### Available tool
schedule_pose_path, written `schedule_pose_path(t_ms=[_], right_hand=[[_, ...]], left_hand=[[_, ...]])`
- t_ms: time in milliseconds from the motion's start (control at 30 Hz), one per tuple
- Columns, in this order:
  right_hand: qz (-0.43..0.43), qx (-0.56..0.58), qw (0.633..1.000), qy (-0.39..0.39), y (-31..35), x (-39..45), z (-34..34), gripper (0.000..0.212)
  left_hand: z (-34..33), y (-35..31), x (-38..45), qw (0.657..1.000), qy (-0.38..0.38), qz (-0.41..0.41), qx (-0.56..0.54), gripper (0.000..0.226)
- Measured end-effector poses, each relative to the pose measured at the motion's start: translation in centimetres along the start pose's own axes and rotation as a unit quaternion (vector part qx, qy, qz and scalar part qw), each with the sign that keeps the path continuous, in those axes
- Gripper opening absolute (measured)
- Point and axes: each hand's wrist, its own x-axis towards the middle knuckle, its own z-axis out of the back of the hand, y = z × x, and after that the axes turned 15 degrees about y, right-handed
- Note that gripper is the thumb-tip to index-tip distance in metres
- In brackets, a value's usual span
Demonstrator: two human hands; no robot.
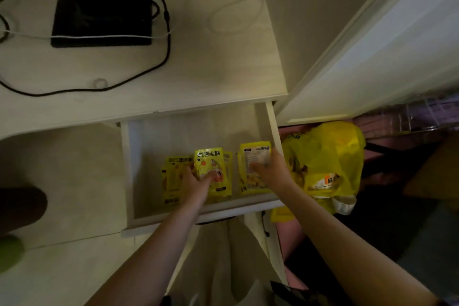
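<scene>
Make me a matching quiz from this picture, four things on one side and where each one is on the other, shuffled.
1 left hand
2 right hand
3 yellow bag
4 black stand

A on the desk
B right of the drawer
C holding the right packet
D holding the middle packet

Pairs: 1-D, 2-C, 3-B, 4-A

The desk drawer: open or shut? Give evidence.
Open. The drawer is pulled out from under the desktop, floor exposed; left hand and right hand each hold a yellow packet inside.

Dim light, pale wood desk, beige wall, white door, light floor
</scene>
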Motion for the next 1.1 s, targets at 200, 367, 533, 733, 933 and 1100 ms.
schedule_pose_path(t_ms=[200,367,533,733,933,1100], right_hand=[[-0.047,-0.031,0.997,0.053,-1.5,4.0,-1.8,0.032],[-0.061,-0.02,0.993,0.097,-2.3,6.5,-2.5,0.026],[-0.079,-0.053,0.99,0.101,-3.0,8.4,-2.2,0.026],[-0.114,-0.137,0.98,0.091,-3.7,8.4,-1.3,0.026],[-0.116,-0.185,0.972,0.083,-2.9,6.0,-0.4,0.027],[-0.097,-0.226,0.961,0.125,-1.6,2.5,0.0,0.033]], left_hand=[[-1.3,0.7,2.7,0.999,0.013,0.027,0.025,0.076],[-1.9,1.7,4.8,0.998,0.015,0.035,0.049,0.061],[-2.3,2.2,6.4,0.995,0.039,0.034,0.084,0.045],[-2.1,2.5,6.4,0.982,0.06,0.014,0.18,0.039],[0.0,2.0,4.8,0.966,0.051,0.014,0.252,0.042],[3.2,1.9,1.7,0.971,0.011,0.002,0.239,0.03]])
